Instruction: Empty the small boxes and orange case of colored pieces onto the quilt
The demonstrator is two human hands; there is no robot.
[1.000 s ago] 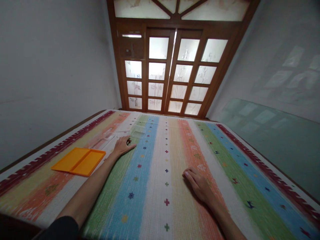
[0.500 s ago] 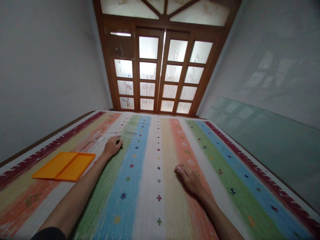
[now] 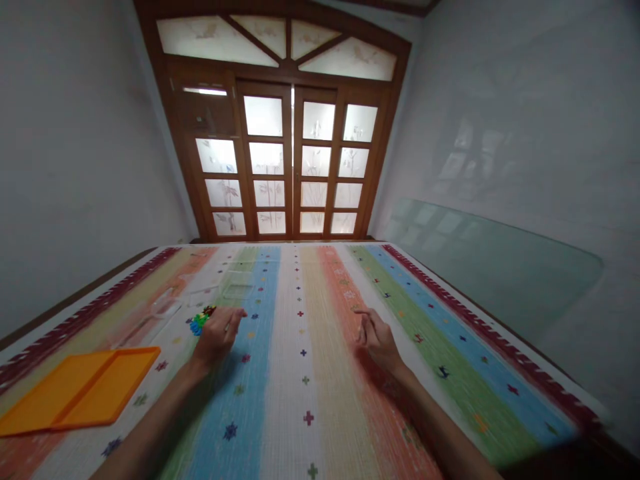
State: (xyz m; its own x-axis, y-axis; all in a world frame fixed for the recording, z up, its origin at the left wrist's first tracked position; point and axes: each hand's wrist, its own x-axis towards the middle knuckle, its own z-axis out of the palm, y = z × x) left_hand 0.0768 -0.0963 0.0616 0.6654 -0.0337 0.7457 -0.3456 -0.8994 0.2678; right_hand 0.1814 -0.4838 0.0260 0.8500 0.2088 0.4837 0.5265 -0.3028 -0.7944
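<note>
My left hand is above the tablecloth on the left, its fingers curled in and a shadow beneath it. Against its outer side shows a cluster of small bright pieces, blue, green, yellow and dark brown. Part of the cluster is hidden by the hand, and I cannot tell whether it is held or lies on the cloth. My right hand is over the orange stripe, index finger stretched to the left and the other fingers bent, with nothing visible in them. To the left of my left forearm lies an orange plastic tray with a dividing ridge.
A striped tablecloth covers the wide table. Clear plastic items, a shallow box and a longer piece, lie beyond my left hand. A glass panel leans on the right wall. Wooden doors stand at the far end.
The view has tilted up and turned right. My left hand has come nearer and rightward, and the colourful cluster now shows beside it. My right index finger is straighter.
</note>
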